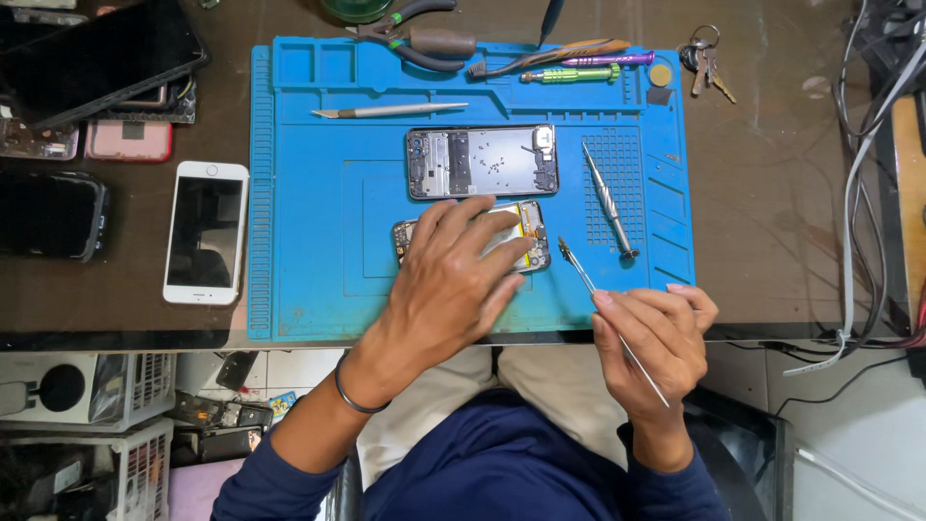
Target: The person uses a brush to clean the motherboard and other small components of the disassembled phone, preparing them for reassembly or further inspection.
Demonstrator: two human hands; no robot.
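Left hand [453, 280] lies flat, fingers spread, pinning the opened phone body [529, 236] on the blue silicone repair mat [309, 241]. Right hand [656, 333] pinches thin metal tweezers [588, 280] (tips near phone's corner). Judgement: keep firm downward pressure, approach shallow.

White phone [204, 232] and keys [705, 64] flank the mat [309, 241].

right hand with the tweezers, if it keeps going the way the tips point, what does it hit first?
Probably the opened phone under the left hand. The tweezers in the right hand point up-left, tips just off that phone's right end. Height above the blue mat is unclear.
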